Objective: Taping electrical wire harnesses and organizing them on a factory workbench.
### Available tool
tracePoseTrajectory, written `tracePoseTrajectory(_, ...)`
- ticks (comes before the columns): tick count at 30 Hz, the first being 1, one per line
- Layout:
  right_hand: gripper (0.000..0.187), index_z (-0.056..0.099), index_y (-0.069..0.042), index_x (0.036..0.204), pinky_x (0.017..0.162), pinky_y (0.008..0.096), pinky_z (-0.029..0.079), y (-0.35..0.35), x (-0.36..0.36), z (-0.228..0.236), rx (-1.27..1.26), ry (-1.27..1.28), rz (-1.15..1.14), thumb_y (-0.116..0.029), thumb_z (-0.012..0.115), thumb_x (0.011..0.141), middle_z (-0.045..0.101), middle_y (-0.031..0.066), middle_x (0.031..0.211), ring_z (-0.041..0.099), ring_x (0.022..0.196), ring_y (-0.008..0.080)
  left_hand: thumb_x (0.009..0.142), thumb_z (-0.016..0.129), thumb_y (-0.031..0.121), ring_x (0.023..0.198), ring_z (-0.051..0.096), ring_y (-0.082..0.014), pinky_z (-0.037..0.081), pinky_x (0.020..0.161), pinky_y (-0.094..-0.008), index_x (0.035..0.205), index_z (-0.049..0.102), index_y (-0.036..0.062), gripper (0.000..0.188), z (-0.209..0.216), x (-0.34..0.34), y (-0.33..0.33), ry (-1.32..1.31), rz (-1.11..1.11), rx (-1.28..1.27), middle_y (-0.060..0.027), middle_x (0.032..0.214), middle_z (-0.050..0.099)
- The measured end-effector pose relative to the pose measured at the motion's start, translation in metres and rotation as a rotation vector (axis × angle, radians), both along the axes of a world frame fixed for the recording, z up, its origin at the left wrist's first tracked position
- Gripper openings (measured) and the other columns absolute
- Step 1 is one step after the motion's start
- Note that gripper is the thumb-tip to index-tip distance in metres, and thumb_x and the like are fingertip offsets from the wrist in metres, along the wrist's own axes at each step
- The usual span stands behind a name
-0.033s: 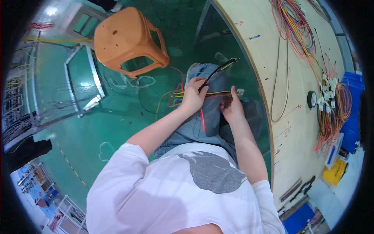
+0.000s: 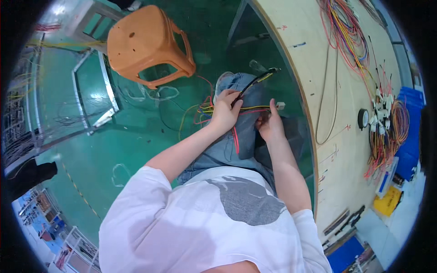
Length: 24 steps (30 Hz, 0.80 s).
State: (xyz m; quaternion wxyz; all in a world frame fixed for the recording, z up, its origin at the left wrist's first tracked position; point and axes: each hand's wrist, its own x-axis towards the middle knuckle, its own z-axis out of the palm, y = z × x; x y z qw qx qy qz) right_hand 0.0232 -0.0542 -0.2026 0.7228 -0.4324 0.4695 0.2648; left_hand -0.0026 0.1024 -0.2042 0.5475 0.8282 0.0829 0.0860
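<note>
My left hand [image 2: 225, 111] is closed around a bundle of yellow and red wires [image 2: 248, 109] and a black sleeved cable [image 2: 260, 78] that sticks up and to the right from my fist. My right hand [image 2: 271, 125] pinches the same wires a little to the right, close to a small white connector [image 2: 281, 105] at their end. Both hands are above my lap in blue jeans [image 2: 236, 145]. A red wire [image 2: 236, 139] hangs down from the bundle between my hands.
An orange plastic stool [image 2: 148, 43] lies tipped on the green floor ahead-left, beside a metal frame [image 2: 91, 91]. On my right a wooden board [image 2: 318, 68] carries coloured wire looms [image 2: 346, 36], connector clusters [image 2: 387, 132] and a round black part [image 2: 363, 118]. Blue bins [image 2: 412, 113] stand beyond.
</note>
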Motion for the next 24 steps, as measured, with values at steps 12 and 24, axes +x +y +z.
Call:
tracePoseTrajectory(12, 0.023, 0.042, -0.003, 0.104, 0.09, 0.041, 0.036, 0.04, 0.026, 0.059, -0.013, -0.65, 0.185, -0.021, 0.043, 0.088, 0.055, 0.0116, 0.081, 0.055, 0.087, 0.0253, 0.072, 0.056, 0.007, 0.089, 0.047, -0.0326, 0.039, 0.078, -0.038, 0.097, 0.049, -0.0015, 0.027, 0.047, -0.017, -0.018, -0.004, -0.115, -0.25, -0.0172, 0.093, 0.048)
tracePoseTrajectory(24, 0.028, 0.042, -0.012, 0.077, 0.034, 0.0356, 0.033, 0.06, -0.007, 0.173, 0.255, -0.7, 0.465, -0.034, 0.029, 0.089, 0.04, 0.0036, 0.041, 0.038, 0.032, 0.0191, 0.079, 0.046, 0.01, 0.085, 0.048, -0.029, 0.04, 0.074, -0.0346, 0.085, 0.049, 0.0015, 0.011, 0.003, -0.041, 0.047, 0.001, 0.215, -0.148, -0.014, 0.088, 0.048)
